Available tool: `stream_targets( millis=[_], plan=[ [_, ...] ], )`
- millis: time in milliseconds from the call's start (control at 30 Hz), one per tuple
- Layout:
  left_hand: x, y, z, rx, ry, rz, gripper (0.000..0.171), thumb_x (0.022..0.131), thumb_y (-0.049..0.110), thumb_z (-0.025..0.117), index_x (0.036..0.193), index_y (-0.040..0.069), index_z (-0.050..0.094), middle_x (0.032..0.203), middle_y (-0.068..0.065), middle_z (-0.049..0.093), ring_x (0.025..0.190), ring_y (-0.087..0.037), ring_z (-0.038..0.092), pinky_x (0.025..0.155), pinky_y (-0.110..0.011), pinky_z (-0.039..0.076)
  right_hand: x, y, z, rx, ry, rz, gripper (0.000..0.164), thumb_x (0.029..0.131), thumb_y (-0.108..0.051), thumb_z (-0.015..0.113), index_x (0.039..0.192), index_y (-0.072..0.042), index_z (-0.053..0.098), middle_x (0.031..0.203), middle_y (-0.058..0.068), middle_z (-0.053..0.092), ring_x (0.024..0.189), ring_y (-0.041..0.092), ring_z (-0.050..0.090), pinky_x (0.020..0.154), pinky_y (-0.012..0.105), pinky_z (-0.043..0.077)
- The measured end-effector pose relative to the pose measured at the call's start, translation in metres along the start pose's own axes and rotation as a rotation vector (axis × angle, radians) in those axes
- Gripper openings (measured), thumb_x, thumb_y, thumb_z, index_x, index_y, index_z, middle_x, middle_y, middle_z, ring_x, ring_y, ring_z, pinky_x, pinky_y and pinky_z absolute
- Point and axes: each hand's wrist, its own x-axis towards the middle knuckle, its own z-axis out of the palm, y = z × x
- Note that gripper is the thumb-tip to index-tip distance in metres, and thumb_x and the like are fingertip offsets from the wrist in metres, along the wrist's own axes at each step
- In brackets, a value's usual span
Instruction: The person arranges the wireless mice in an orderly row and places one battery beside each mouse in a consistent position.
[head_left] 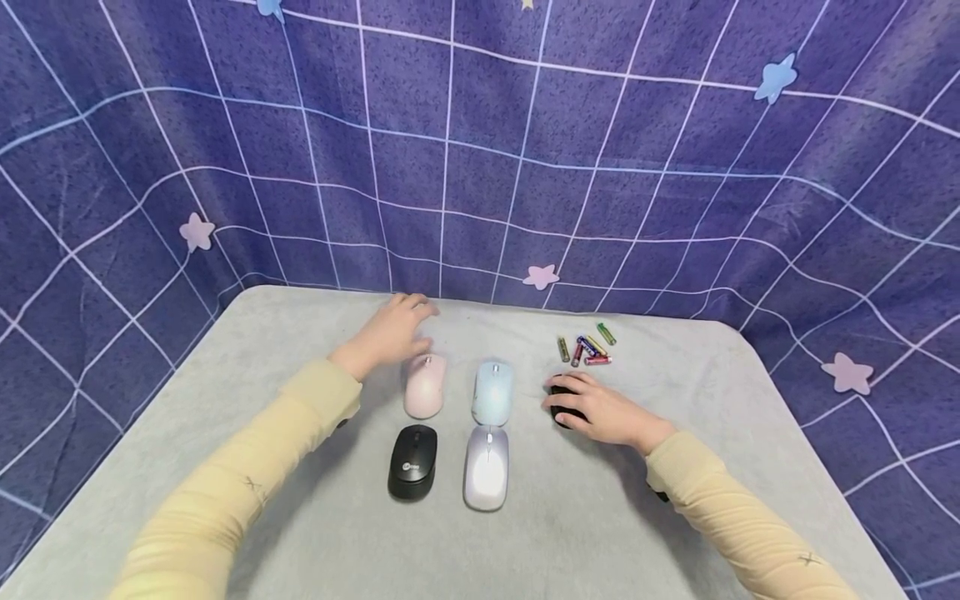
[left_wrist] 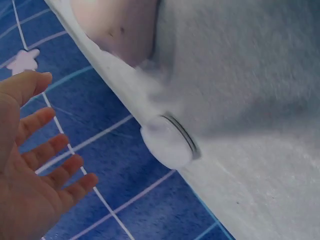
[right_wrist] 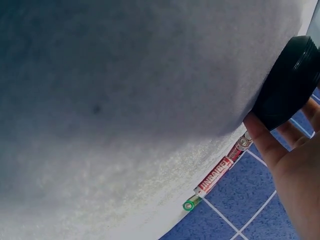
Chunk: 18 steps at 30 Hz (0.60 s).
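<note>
My left hand (head_left: 393, 333) has its fingers loosely spread just beyond a pink computer mouse (head_left: 424, 387), holding nothing. In the left wrist view the same hand (left_wrist: 40, 165) shows an open palm and separated fingers. My right hand (head_left: 603, 410) grips a black mouse (head_left: 562, 404) at the right, its fingers partly covering it. From the right wrist, the thumb of that hand (right_wrist: 295, 165) lies along the side of the black mouse (right_wrist: 287, 85). A light blue mouse (head_left: 492, 393) lies on the table between the hands.
In front of the pink and blue mice lie another black mouse (head_left: 413, 462) and a silvery lilac mouse (head_left: 487, 468). Several small batteries (head_left: 588, 346) are grouped beyond my right hand. A blue gridded curtain (head_left: 480, 167) hangs behind the pale table (head_left: 322, 533).
</note>
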Motion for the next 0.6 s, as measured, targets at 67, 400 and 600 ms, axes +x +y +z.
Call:
stream_targets(
  millis=[67, 400, 600],
  plan=[
    [0.002, -0.005, 0.001, -0.001, 0.000, -0.006, 0.051, 0.081, 0.024, 0.068, 0.127, 0.005, 0.056, 0.131, -0.019, 0.050, 0.116, -0.041, 0.046, 0.101, -0.054, 0.039, 0.000, 0.001, 0.000, -0.005, -0.003, 0.002, 0.025, 0.089, -0.019, 0.063, 0.113, -0.011, 0.066, 0.127, 0.017, 0.056, 0.119, 0.042, 0.047, 0.102, 0.053, 0.039],
    [0.011, -0.036, 0.017, 0.016, -0.002, -0.069, 0.050, 0.084, 0.024, 0.066, 0.129, 0.006, 0.055, 0.133, -0.022, 0.047, 0.117, -0.045, 0.043, 0.103, -0.056, 0.036, -0.001, 0.003, 0.001, -0.015, -0.001, -0.012, 0.027, 0.088, -0.022, 0.065, 0.113, -0.012, 0.067, 0.126, 0.016, 0.056, 0.119, 0.040, 0.047, 0.103, 0.051, 0.038],
    [0.014, -0.049, 0.026, 0.016, -0.015, -0.104, 0.049, 0.085, 0.022, 0.064, 0.129, 0.004, 0.055, 0.135, -0.024, 0.045, 0.118, -0.048, 0.042, 0.105, -0.057, 0.034, -0.001, 0.005, 0.003, -0.012, 0.001, -0.023, 0.026, 0.088, -0.022, 0.065, 0.112, -0.012, 0.067, 0.126, 0.016, 0.056, 0.119, 0.041, 0.047, 0.103, 0.051, 0.038]
  ],
)
